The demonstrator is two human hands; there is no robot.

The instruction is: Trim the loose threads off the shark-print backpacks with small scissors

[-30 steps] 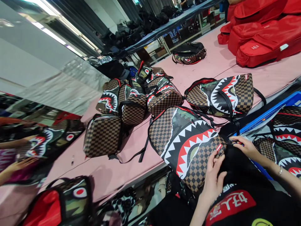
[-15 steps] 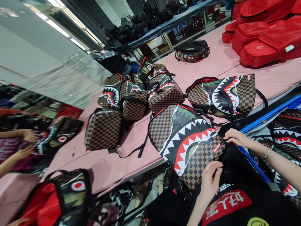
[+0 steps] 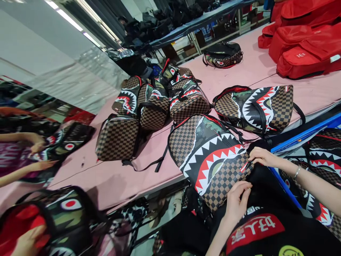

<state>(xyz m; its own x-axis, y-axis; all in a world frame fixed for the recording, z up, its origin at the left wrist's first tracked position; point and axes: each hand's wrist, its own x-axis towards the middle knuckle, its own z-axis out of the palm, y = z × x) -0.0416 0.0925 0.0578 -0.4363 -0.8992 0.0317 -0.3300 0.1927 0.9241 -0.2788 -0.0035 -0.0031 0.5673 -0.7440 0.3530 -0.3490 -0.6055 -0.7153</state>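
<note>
Your right hand [image 3: 261, 156] pinches a small dark item [image 3: 249, 164] over the backpack [image 3: 213, 160]. Your left hand [image 3: 237, 197] curls at its edge, grip unclear

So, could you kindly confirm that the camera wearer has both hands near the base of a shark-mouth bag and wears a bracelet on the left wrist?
Not quite: the head view shows the bracelet on the wrist of the right hand, not the left hand. Both hands are indeed near the base of a shark-mouth bag.
</note>
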